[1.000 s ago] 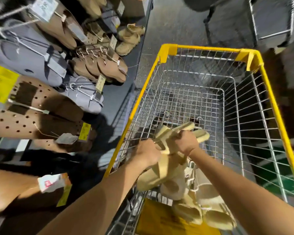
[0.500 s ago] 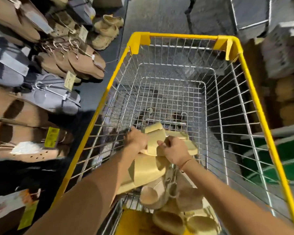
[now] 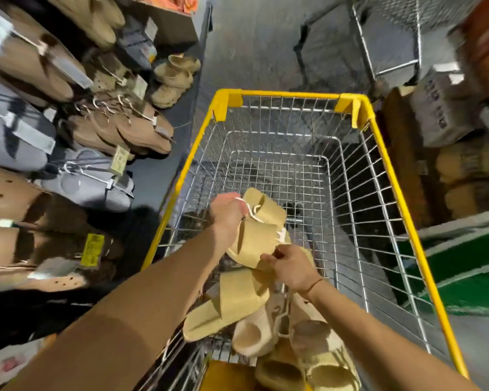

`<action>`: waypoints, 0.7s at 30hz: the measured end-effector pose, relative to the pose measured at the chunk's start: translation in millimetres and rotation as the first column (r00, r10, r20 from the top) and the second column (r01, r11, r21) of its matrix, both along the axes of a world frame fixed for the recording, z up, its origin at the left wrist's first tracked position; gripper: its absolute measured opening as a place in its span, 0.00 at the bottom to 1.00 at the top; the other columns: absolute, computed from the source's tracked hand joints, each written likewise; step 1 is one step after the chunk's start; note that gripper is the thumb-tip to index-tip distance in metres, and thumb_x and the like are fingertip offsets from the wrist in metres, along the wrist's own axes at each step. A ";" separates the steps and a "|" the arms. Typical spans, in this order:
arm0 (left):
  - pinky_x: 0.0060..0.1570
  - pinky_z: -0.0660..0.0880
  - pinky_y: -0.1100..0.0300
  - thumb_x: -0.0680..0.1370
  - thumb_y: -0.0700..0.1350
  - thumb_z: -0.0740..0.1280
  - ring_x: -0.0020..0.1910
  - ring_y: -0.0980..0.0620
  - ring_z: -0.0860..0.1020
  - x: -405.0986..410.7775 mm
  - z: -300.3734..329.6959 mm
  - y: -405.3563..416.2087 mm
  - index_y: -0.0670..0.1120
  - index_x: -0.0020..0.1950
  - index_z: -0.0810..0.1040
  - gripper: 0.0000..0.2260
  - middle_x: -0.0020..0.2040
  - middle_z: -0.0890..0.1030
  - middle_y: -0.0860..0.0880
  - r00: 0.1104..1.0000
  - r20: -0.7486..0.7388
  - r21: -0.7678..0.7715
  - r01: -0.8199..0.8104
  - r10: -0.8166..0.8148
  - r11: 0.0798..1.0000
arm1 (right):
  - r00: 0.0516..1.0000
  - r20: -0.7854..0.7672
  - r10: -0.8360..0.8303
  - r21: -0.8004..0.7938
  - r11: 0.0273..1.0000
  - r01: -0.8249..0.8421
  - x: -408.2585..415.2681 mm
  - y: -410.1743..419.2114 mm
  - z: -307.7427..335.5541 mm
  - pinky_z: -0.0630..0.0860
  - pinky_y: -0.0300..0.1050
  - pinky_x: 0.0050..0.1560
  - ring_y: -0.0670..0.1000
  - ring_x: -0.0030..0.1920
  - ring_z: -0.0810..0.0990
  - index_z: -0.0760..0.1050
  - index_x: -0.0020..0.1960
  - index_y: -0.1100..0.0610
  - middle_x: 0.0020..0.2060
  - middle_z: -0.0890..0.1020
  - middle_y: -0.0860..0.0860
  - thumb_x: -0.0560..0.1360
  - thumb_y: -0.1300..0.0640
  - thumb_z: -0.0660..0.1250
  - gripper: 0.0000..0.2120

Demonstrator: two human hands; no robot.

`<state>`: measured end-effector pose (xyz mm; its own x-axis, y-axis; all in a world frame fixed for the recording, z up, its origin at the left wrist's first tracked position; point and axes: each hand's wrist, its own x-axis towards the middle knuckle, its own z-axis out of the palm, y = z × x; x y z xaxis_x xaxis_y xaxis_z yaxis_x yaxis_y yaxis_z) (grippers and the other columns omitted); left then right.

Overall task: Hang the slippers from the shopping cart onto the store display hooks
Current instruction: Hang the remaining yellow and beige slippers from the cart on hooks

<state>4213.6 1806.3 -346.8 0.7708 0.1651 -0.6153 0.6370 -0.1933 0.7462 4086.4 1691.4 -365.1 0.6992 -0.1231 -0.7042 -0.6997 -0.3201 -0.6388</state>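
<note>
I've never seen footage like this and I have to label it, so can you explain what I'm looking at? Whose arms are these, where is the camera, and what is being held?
There is no machine here. A person wears a wide-angle camera on the head, which looks forward and down, so the two bare arms that reach in from the bottom are the person's own. This is the only view.

The wire basket with a yellow rim is a shopping cart. At its near end lies a pile of slippers.

The left hand grips a pale yellow pair at its top, by a white hanger. The right hand pinches the pair's lower edge.

On the left is the store display, with brown and grey slippers that hang on hooks. The held pair is not hung yet.
</note>
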 end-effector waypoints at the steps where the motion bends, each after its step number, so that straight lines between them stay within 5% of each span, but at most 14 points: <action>1: 0.46 0.75 0.57 0.70 0.28 0.67 0.46 0.47 0.78 -0.5 20.0 -2.5 0.47 0.44 0.79 0.14 0.46 0.81 0.41 1.000 0.016 -0.048 0.021 -0.020 0.999 | 1.000 -0.013 -0.006 0.023 1.000 0.006 -0.9 -1.0 10.7 0.79 0.45 0.42 0.52 0.40 0.81 0.79 0.43 0.59 0.40 0.83 0.54 0.79 0.51 0.68 0.13; 5: 0.47 0.76 0.52 0.72 0.32 0.67 0.45 0.48 0.80 -10.3 95.4 0.6 0.51 0.48 0.78 0.14 0.46 0.83 0.48 0.957 0.164 -0.062 0.252 -0.239 0.966 | 0.995 -0.037 0.090 0.051 0.995 -0.088 -2.6 -4.1 62.5 0.76 0.48 0.40 0.49 0.34 0.78 0.81 0.40 0.61 0.38 0.83 0.57 0.77 0.53 0.69 0.13; 7: 0.39 0.72 0.56 0.76 0.31 0.64 0.36 0.49 0.79 -22.0 134.1 9.7 0.48 0.47 0.78 0.12 0.38 0.83 0.48 0.903 0.281 -0.079 0.360 -0.326 0.930 | 0.994 0.029 0.109 -0.067 0.992 -0.106 -9.0 -5.9 96.9 0.79 0.45 0.35 0.46 0.29 0.77 0.78 0.37 0.58 0.32 0.80 0.51 0.78 0.55 0.67 0.12; 9: 0.33 0.70 0.63 0.79 0.33 0.64 0.32 0.56 0.78 -40.7 180.3 24.3 0.45 0.50 0.78 0.08 0.37 0.82 0.49 0.803 0.402 0.029 0.470 -0.441 0.882 | 0.972 0.231 0.035 -0.288 0.957 0.034 -20.5 -7.2 142.6 0.81 0.51 0.39 0.50 0.34 0.80 0.75 0.42 0.55 0.35 0.80 0.51 0.78 0.54 0.65 0.08; 11: 0.30 0.70 0.69 0.80 0.33 0.64 0.29 0.62 0.77 -66.0 231.0 42.4 0.41 0.54 0.77 0.06 0.37 0.81 0.47 0.696 0.505 0.088 0.547 -0.511 0.832 | 0.853 0.518 0.053 -0.437 0.874 0.211 -35.4 -5.3 196.3 0.78 0.57 0.50 0.55 0.46 0.79 0.74 0.50 0.55 0.45 0.78 0.53 0.77 0.56 0.67 0.05; 13: 0.32 0.72 0.69 0.80 0.31 0.62 0.27 0.62 0.77 -99.7 290.6 64.4 0.38 0.54 0.76 0.06 0.36 0.79 0.43 0.599 0.600 0.108 0.597 -0.531 0.795 | 0.674 0.696 0.248 -0.578 0.751 0.319 -52.5 1.9 257.2 0.71 0.54 0.54 0.55 0.54 0.74 0.73 0.60 0.55 0.52 0.76 0.54 0.75 0.54 0.69 0.15; 17: 0.34 0.74 0.64 0.80 0.30 0.61 0.29 0.54 0.76 -181.0 400.2 112.3 0.36 0.54 0.75 0.06 0.35 0.78 0.45 0.431 0.750 0.168 0.610 -0.502 0.774 | 0.369 0.669 0.646 -0.743 0.571 0.348 -106.3 45.8 383.4 0.68 0.56 0.55 0.59 0.60 0.73 0.74 0.64 0.47 0.59 0.77 0.52 0.74 0.44 0.64 0.20; 21: 0.45 0.77 0.60 0.80 0.32 0.62 0.38 0.48 0.80 -270.1 494.0 164.4 0.40 0.52 0.77 0.07 0.36 0.81 0.50 0.316 0.819 0.265 0.532 -0.479 0.804 | 0.309 0.685 0.660 -0.729 0.627 0.275 -178.2 111.6 484.6 0.65 0.53 0.50 0.55 0.53 0.76 0.80 0.50 0.47 0.45 0.80 0.44 0.75 0.45 0.65 0.09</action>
